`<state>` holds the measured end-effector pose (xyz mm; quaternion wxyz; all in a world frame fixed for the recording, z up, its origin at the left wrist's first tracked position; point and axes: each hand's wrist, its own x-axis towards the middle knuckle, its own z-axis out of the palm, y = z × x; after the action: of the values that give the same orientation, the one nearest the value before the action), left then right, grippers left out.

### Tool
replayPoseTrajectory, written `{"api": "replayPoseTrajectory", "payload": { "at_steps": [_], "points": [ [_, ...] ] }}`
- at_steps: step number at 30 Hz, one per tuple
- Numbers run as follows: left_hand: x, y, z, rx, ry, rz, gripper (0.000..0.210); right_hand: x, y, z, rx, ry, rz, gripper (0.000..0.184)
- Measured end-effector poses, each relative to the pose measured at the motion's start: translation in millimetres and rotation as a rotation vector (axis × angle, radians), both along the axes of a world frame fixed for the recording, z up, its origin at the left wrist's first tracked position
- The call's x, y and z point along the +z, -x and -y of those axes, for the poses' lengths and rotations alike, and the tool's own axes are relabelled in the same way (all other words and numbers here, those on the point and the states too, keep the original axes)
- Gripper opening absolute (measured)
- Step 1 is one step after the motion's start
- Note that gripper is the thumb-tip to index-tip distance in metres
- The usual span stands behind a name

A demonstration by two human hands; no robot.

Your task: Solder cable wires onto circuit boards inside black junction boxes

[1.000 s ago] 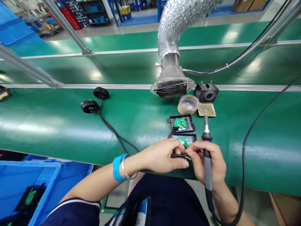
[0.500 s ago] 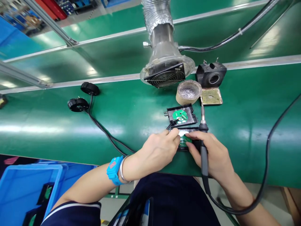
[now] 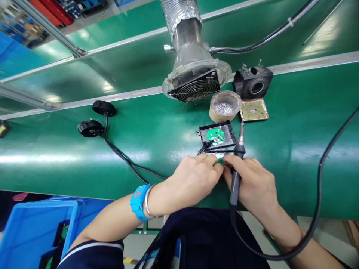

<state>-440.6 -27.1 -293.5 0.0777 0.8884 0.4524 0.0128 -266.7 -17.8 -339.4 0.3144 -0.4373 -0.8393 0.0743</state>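
Observation:
My left hand [image 3: 198, 175] is closed at the near black plastic housing, its fingertips at a green circuit board [image 3: 220, 159] there; what it pinches is hidden. My right hand [image 3: 251, 179] carries a soldering iron [image 3: 235, 183], its tip pointing away from me. The right thumb and forefinger also press at the near board, meeting the left fingers. Just behind lies another open black housing [image 3: 230, 139] with a green circuit board [image 3: 214, 135] in it. A black cable [image 3: 202, 148] runs into that housing from the left.
A round pot of solder-like metal bits [image 3: 211, 112] stands beside an iron stand [image 3: 244, 86] with a sponge tray [image 3: 254, 110]. A fume extractor [image 3: 196, 86] hangs above. Two black round plugs [image 3: 91, 129] lie left. Blue bins [image 3: 42, 205] sit below the bench.
My hands have come together over the near board and now cover most of it. The soldering iron's handle has swung slightly left, still in my right hand. The view has shifted a little.

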Motion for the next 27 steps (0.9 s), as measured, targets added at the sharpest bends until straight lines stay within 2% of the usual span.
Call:
{"api": "replayPoseTrajectory", "payload": {
  "at_steps": [5,11,19,23,27],
  "points": [
    [-3.9,-5,4,0.068,0.030,-0.035,0.015,-3.1,-10,-2,0.071,0.059,-0.050,0.021],
    [-0.7,-5,5,0.100,0.045,-0.076,0.015,-2.7,-15,-5,0.147,0.121,-0.137,0.028],
    [6.1,0,3,0.157,-0.024,-0.062,0.015,12.8,-22,3,-0.017,0.066,-0.183,0.030],
    [5.7,2,-2,0.127,0.030,-0.063,0.014,8.0,-14,4,0.008,0.011,-0.128,0.024],
    [-0.3,4,-5,0.120,0.050,-0.010,0.012,0.3,2,0,-0.012,0.077,-0.007,0.017]
  ]
}}
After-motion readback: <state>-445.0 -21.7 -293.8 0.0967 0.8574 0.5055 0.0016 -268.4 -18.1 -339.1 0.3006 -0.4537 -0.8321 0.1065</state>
